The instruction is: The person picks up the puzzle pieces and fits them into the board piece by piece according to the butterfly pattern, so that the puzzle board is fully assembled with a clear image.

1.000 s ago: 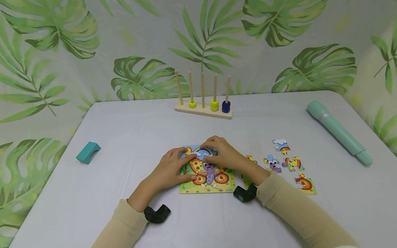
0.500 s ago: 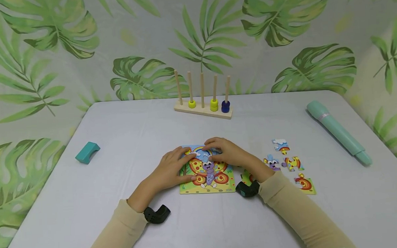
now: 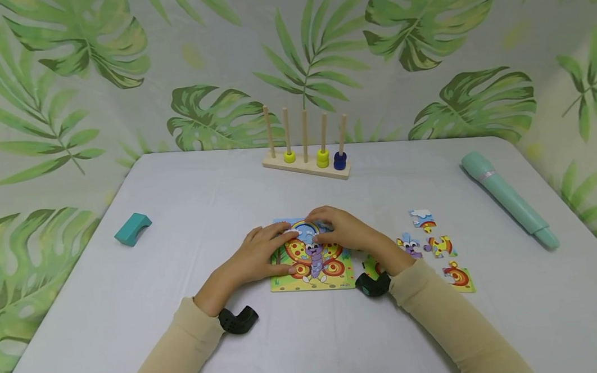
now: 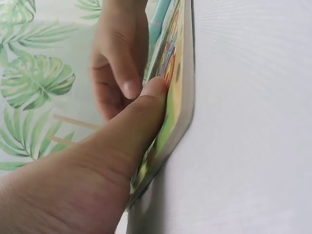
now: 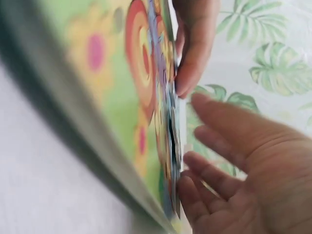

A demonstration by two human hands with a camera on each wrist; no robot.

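A butterfly jigsaw puzzle (image 3: 311, 283) lies in its board on the white table, in front of both hands. Along its left side rests my left hand (image 3: 253, 255), fingers spread over the upper part and the thumb (image 4: 155, 87) pressing near the lower wing. My right hand (image 3: 349, 232) is over the top right corner, its fingertips touching the surface there and hiding part of the picture. Seen from the right wrist, a puzzle piece (image 5: 176, 139) under these fingers sits slightly raised, and the right thumb (image 5: 214, 109) stays off the board.
Right of the board lie several loose puzzle pieces (image 3: 440, 246), one green piece (image 3: 371, 267) partly under the right wrist. A wooden peg stand (image 3: 304, 165) with yellow and blue beads is behind, a mint-green microphone-shaped toy (image 3: 512, 200) far right, a teal arch block (image 3: 132, 229) left.
My right hand has shifted slightly to the right on the puzzle, showing more of the butterfly's face, and its wrist has moved over the loose pieces. The left hand has stayed nearly still.
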